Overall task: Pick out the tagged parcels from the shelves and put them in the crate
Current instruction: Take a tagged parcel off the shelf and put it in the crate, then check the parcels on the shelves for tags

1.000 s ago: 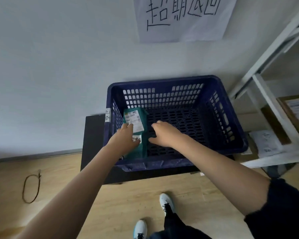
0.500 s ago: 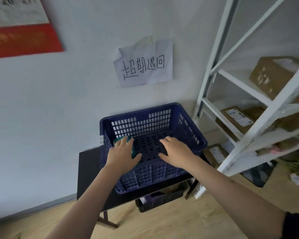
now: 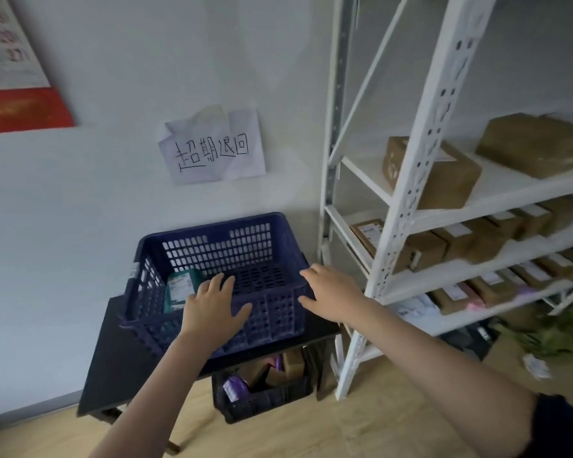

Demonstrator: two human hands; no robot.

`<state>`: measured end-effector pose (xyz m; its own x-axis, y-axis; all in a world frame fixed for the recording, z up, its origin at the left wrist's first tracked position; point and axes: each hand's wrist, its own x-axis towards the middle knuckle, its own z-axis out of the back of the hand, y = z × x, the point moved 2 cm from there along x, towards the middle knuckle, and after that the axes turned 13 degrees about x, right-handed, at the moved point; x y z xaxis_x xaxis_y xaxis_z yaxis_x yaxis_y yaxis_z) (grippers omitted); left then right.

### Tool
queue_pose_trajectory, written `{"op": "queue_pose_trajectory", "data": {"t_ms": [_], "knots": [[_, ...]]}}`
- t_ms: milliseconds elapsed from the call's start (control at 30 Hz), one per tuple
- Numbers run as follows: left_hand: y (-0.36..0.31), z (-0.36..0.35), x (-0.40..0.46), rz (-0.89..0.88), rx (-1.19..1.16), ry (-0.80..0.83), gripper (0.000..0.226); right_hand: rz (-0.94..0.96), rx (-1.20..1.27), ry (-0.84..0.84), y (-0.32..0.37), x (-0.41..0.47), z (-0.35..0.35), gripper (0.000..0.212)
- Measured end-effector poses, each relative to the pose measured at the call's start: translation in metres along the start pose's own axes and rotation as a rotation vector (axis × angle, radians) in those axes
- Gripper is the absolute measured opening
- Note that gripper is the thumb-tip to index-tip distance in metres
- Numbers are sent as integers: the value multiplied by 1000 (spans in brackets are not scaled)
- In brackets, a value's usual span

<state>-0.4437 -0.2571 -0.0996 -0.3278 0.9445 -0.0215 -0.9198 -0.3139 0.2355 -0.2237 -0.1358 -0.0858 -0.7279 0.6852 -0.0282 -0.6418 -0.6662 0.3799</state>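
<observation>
A dark blue slatted crate (image 3: pixel 268 249) stands on a black table (image 3: pixel 119 355) against the wall. Inside it, at the left, lies a green parcel (image 3: pixel 181 287) with a white label. My left hand (image 3: pixel 212 309) hovers over the crate's near rim, fingers spread, holding nothing. My right hand (image 3: pixel 331 294) is at the crate's right front corner, fingers loose and empty. To the right, white metal shelves (image 3: pixel 411 206) carry several brown cardboard parcels (image 3: pixel 444 180), many with white labels.
A handwritten paper sign (image 3: pixel 212 148) hangs on the wall above the crate, and a red-edged calendar (image 3: pixel 17 94) at upper left. A black basket (image 3: pixel 262 388) with small parcels sits on the wooden floor under the table. Green clutter lies at lower right.
My left hand has let go of the green parcel, which now lies in the crate. Both hands have drawn back to the crate's front. The view has lifted and swung right, showing the shelves.
</observation>
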Motion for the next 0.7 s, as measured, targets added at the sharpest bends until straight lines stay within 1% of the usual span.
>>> {"op": "queue_pose_trajectory", "data": {"t_ms": [100,233,400,467,567,700], "knots": [[-57,15,-7,-24,-60,-40,77,0,16,-28,-37,-27,17,45],[-132,41,-4,-137,-151,-80,68,-56,21,-32,-83,-58,37,52],[-219,67,20,-218,-101,-105,66,-107,11,-42,-153,-85,66,49],[-250,72,28,-243,-90,-120,62,-109,25,-48,-180,-92,77,48],[-292,76,39,-251,-136,-153,57,-93,24,-51,-219,-98,91,50],[-342,83,55,-207,-159,-152,63,-80,41,-30,-267,-101,107,58]]}}
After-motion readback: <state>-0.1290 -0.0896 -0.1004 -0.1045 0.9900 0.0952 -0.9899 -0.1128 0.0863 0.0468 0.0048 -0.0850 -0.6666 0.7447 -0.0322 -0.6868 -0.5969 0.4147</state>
